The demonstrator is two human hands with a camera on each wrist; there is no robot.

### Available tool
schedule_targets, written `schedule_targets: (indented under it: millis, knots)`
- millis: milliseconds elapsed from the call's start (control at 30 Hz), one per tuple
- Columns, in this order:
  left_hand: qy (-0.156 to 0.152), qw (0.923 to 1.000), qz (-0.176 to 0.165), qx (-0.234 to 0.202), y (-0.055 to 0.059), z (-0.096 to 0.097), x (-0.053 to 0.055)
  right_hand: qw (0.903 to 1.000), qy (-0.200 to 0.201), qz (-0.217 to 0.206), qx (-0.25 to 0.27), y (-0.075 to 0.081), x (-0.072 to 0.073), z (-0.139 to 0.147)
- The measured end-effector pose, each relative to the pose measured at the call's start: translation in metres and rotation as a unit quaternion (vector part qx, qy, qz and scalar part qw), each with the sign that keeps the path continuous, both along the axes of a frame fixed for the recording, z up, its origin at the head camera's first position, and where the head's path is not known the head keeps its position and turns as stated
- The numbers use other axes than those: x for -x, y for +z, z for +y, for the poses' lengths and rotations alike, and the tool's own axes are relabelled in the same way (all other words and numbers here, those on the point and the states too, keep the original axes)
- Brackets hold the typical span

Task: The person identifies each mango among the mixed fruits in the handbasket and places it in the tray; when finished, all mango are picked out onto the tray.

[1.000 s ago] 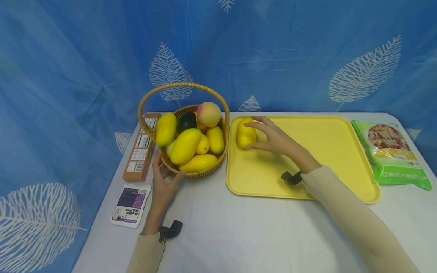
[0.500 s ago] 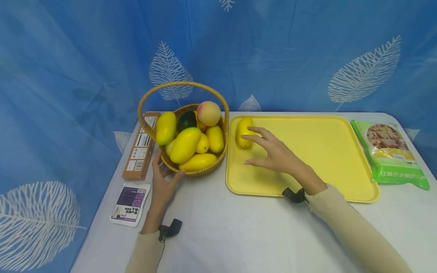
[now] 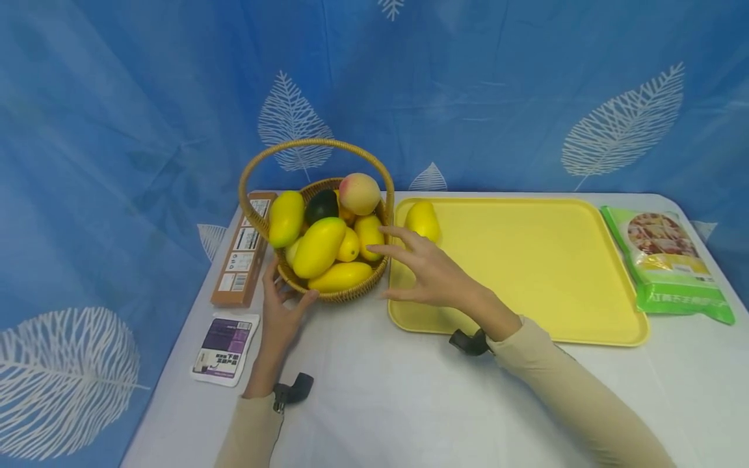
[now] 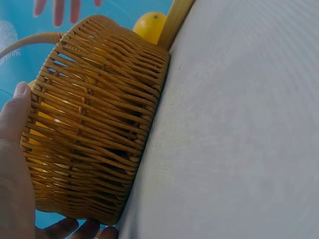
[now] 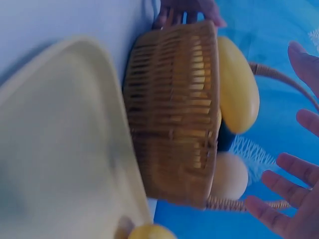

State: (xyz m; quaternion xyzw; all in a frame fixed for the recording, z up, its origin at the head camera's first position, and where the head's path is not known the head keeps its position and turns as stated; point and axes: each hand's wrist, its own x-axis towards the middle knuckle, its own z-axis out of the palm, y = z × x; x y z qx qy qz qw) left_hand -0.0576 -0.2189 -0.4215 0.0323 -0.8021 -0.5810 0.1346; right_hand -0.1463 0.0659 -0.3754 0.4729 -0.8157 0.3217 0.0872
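Note:
My left hand [image 3: 281, 322] holds the front left side of a wicker basket [image 3: 346, 296], thumb at the rim and fingers round the side. In the left wrist view the thumb [image 4: 16, 112] lies against the woven wall. Piled inside are several yellow mangoes [image 3: 318, 247], a peach [image 3: 359, 194], a dark green fruit [image 3: 321, 207] and a small lemon-like fruit [image 3: 349, 245]. My right hand [image 3: 430, 276] hovers, fingers spread, between basket and tray, holding nothing. A yellow mango-like fruit [image 3: 422, 220] lies at the far left corner of the yellow tray [image 3: 526, 273].
A brown box [image 3: 238, 273] lies left of the basket, with a white and purple packet [image 3: 225, 349] in front of it. Right of the tray lies a green food bag [image 3: 673, 260]. A blue leaf-patterned curtain [image 3: 480, 97] hangs behind the white-covered table [image 3: 380, 396].
My right hand has moved left and slightly toward me, from beside the fruit on the tray to the basket's right edge. That fruit stays on the tray. The left hand keeps its place.

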Motion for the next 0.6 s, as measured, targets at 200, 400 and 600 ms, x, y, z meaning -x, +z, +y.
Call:
schedule_targets:
  millis: [200,400,600]
  knots:
    - [-0.001,0.9999,0.002,0.012,-0.002,-0.001,0.001,0.9998,0.013,0.014,-0.004,0.001,-0.006,-0.016]
    - [-0.004,0.9999,0.007,0.015,0.0,-0.002,0.001,0.9997,0.018,0.016,-0.007,-0.003,-0.003,-0.03]
    - [-0.009,0.9998,0.01,0.014,0.0,-0.002,0.0,0.9997,0.017,0.013,-0.011,-0.003,0.007,-0.047]
